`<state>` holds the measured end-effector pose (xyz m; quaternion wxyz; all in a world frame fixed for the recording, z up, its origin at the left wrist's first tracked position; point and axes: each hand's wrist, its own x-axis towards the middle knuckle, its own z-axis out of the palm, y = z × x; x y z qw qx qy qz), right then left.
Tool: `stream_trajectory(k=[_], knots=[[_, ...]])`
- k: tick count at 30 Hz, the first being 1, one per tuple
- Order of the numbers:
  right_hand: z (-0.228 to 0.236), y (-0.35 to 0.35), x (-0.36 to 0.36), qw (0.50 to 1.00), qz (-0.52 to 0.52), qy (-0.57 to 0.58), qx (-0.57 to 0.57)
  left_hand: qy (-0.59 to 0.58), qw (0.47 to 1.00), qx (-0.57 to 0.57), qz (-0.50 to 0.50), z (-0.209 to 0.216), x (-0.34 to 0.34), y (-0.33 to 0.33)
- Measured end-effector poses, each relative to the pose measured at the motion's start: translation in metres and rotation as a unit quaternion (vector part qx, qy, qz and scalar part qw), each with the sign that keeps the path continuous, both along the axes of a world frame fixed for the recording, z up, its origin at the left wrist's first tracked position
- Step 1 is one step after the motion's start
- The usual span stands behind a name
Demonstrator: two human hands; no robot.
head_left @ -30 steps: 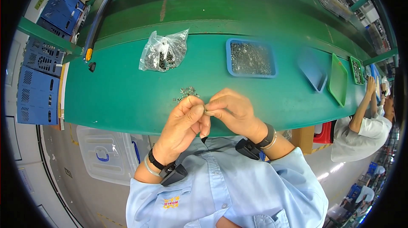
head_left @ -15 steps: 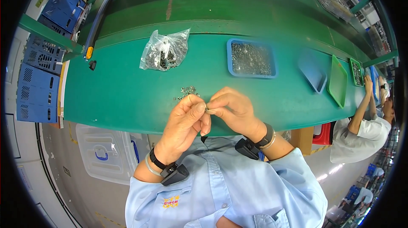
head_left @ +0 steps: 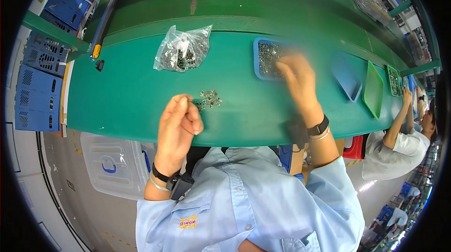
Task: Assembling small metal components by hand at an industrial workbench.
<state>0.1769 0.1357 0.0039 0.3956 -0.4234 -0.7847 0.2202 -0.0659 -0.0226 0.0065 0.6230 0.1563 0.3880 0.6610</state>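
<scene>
My left hand (head_left: 178, 123) is just left of a small pile of shiny metal pieces (head_left: 211, 98) on the green table. Its thumb and forefinger are pressed together, and whatever lies between them is too small to make out. My right hand (head_left: 299, 76) reaches over the right side of a blue tray (head_left: 256, 59) full of small metal parts (head_left: 269, 57). Blur and the hand itself hide its fingertips and part of the tray. Farther back on the left lies a clear plastic bag (head_left: 183, 50) with dark metal parts inside.
An angled blue tray (head_left: 346, 80), a green tray (head_left: 373, 90) and a small green tray of parts (head_left: 393, 80) lie to the right. Beyond them a person (head_left: 392, 151) works. Blue crates (head_left: 40, 97) stand at left; a clear lidded box (head_left: 112, 162) is below the table edge.
My hands have come apart from their shared pinch. The right one has moved forward and right to the blue tray; the left has shifted left, beside the metal pile.
</scene>
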Motion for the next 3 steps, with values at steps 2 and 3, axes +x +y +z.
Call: stream_trajectory(k=[2, 3], knots=[[-0.007, 0.008, 0.001, 0.991, -0.050, -0.118, 0.043, -0.008, 1.000, -0.008, 0.019, -0.010, -0.011, -0.009], [-0.010, 0.006, -0.001, 0.991, -0.047, -0.122, 0.036, -0.013, 0.999, -0.013, 0.028, -0.016, -0.015, -0.014]])
